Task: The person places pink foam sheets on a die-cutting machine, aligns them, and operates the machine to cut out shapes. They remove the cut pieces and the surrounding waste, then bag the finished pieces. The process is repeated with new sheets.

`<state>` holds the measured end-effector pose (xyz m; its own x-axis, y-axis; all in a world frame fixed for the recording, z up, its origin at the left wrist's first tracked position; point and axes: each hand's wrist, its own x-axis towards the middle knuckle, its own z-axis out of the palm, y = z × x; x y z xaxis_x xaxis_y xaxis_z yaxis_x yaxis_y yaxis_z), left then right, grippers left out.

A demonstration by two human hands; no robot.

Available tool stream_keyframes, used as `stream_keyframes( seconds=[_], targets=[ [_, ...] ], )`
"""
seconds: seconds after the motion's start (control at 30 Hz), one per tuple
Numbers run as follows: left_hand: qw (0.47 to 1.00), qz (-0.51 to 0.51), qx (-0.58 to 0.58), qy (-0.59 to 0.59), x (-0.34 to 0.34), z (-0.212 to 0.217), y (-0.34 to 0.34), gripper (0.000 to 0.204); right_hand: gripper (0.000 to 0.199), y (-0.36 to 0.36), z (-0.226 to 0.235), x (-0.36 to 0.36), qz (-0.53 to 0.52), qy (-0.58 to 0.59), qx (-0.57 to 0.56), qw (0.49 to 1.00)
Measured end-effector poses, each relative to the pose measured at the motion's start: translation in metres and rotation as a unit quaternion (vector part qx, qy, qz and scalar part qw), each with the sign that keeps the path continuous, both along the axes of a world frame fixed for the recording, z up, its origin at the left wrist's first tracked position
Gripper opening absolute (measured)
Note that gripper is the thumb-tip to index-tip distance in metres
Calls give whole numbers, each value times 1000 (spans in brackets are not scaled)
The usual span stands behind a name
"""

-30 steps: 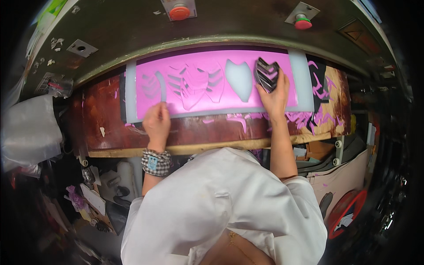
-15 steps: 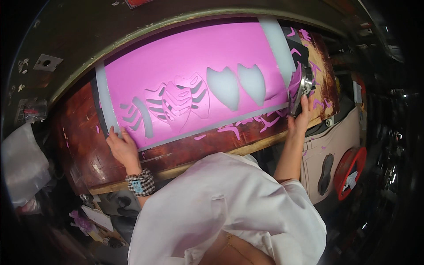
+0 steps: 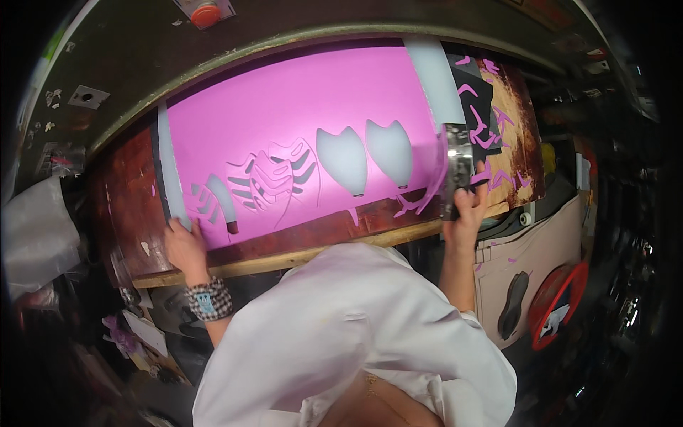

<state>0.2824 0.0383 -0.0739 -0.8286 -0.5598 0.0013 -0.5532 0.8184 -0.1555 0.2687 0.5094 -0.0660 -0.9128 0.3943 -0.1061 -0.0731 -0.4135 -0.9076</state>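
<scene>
The right hand (image 3: 466, 213) has its fingers closed around a shiny metal tool (image 3: 455, 167), which stands upright above them. The left hand (image 3: 183, 245) has its fingers pressing flat on the pink sheet (image 3: 299, 114), which stretches sideways.

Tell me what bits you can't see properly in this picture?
- Left hand: the fingertips sit at the pink sheet edge; whether they pinch it cannot be told.
- Right hand: the shiny metal tool it holds is glare-blurred, its shape unclear.
- Under the wooden board: hidden by the white-clothed body.
- Right side of the head view: too dark.
</scene>
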Motion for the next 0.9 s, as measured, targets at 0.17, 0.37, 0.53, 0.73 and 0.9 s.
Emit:
stream_keyframes(
  seconds=[0.17,0.37,0.53,0.73,0.9],
  targets=[
    [838,-267,446,166,-34,28,164,39,91,-34,-3,5,56,-39,-73,995],
    [713,-410,542,170,-46,1,259,23,72,-28,-9,-12,125,-67,-150,978],
    [756,-178,621,108,-38,-17,214,24,74,9,-7,-39,84,-31,73,993],
    [737,-115,642,178,-19,-39,199,27,107,22,-16,-69,91,-52,570,815],
    [696,-107,692,157,-3,-27,181,35,82,2,-8,-63,11,48,791,610]
  ],
)
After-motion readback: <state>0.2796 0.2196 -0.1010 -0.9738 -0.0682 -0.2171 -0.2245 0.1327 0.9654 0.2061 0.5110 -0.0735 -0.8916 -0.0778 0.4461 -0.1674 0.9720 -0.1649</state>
